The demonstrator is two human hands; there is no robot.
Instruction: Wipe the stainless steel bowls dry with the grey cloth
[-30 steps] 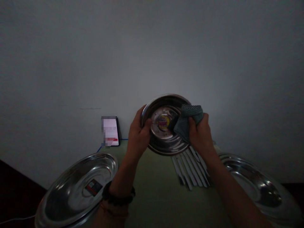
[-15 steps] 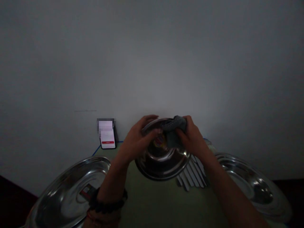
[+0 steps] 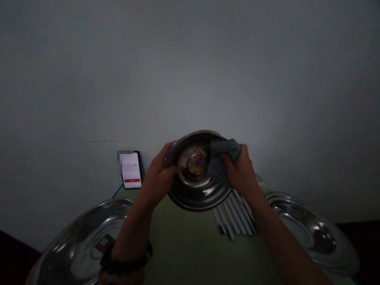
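A shiny steel bowl (image 3: 202,200) with a colourful sticker (image 3: 199,162) at its centre is held up above the table, its inside tilted toward me. My left hand (image 3: 160,174) grips its left rim, the thumb over the inside edge and the other fingers behind. In my right hand (image 3: 242,168) a grey-green cloth (image 3: 221,162) is pinched over the bowl's right rim and inner wall. The right thumb presses on the cloth; the fingers behind it are hidden.
Several table knives (image 3: 236,217) lie side by side on the green tabletop (image 3: 190,245). Large steel basins stand at the left (image 3: 62,253) and right (image 3: 329,241). A lit phone (image 3: 132,170) leans against the grey wall (image 3: 190,71) behind the table.
The bowl has turned to face me more and risen slightly. My left hand has shifted down and left along the rim, and the cloth now hangs more spread over the right side.
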